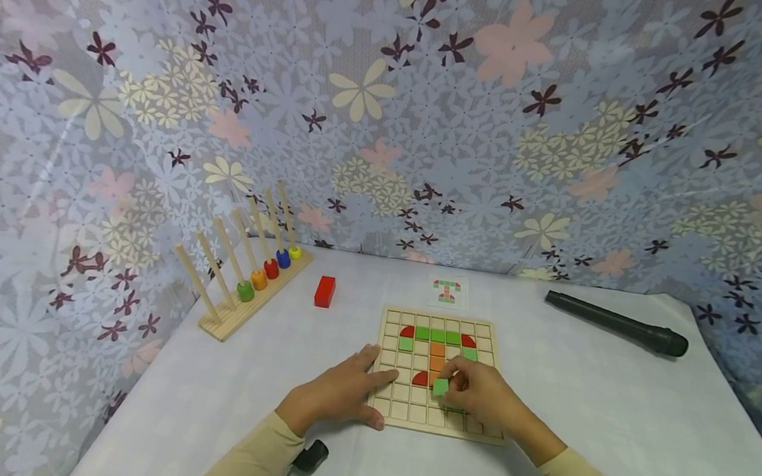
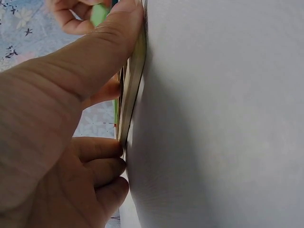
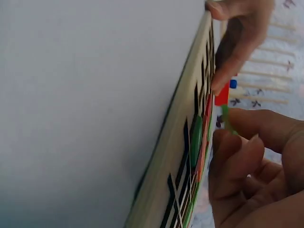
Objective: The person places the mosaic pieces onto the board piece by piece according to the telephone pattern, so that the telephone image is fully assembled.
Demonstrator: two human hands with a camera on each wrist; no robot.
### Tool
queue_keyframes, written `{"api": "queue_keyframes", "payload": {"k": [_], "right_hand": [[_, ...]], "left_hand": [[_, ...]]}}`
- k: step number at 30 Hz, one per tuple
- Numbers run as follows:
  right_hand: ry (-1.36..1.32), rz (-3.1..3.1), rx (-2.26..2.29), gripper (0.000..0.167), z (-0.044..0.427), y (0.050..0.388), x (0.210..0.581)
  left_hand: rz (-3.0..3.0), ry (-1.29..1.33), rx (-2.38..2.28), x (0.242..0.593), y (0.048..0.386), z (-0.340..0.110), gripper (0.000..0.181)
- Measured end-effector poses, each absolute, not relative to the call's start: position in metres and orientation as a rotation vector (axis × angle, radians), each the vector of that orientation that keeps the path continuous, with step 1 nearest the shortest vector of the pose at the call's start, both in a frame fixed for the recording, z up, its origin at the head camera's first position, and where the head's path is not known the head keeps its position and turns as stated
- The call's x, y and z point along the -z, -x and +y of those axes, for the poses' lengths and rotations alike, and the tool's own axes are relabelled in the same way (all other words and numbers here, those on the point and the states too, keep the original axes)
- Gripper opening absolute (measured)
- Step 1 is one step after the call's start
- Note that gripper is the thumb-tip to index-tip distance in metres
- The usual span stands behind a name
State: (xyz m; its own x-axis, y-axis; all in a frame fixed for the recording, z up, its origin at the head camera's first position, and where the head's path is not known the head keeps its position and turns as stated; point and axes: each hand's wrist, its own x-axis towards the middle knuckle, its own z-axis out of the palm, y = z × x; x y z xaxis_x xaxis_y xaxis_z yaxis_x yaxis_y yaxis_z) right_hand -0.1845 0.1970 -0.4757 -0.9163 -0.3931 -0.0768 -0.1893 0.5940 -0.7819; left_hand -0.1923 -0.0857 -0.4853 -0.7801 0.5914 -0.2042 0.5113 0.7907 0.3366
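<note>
My right hand [image 1: 485, 392] pinches a light green square tile [image 1: 440, 387] between thumb and fingers, just over a wooden grid board [image 1: 400, 412]. The right wrist view catches that tile nearly edge-on, raised off the board. With its fingers spread, my left hand [image 1: 335, 393] rests at the board's left edge, the index finger reaching onto the grid. Set in the board are a row of green tiles [image 1: 437, 335], red quarter-round tiles [image 1: 421, 378] and orange tiles [image 1: 437, 350]. My right hand partly hides the lower right cells.
Behind the board lies a small pattern card [image 1: 447, 292]. A red block [image 1: 325, 291] and a wooden peg rack [image 1: 255, 299] with coloured beads stand to the left. At the right is a black microphone [image 1: 618, 324]. A flowered cloth [image 1: 391, 118] hangs behind the white table.
</note>
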Motion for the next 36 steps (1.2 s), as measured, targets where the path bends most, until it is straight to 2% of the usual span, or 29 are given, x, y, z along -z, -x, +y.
{"api": "queue_keyframes", "payload": {"k": [8, 32, 36], "right_hand": [[0.504, 2.714, 0.996, 0.021, 0.188, 0.179, 0.481], [0.565, 2.719, 1.026, 0.015, 0.186, 0.173, 0.483], [0.498, 2.667, 1.143, 0.017, 0.193, 0.172, 0.482]], "left_hand": [[2.675, -0.838, -0.383, 0.486, 0.192, -0.087, 0.089], [2.669, -0.836, -0.389, 0.487, 0.192, -0.087, 0.088], [2.672, -0.833, -0.385, 0.485, 0.191, -0.087, 0.088]]}}
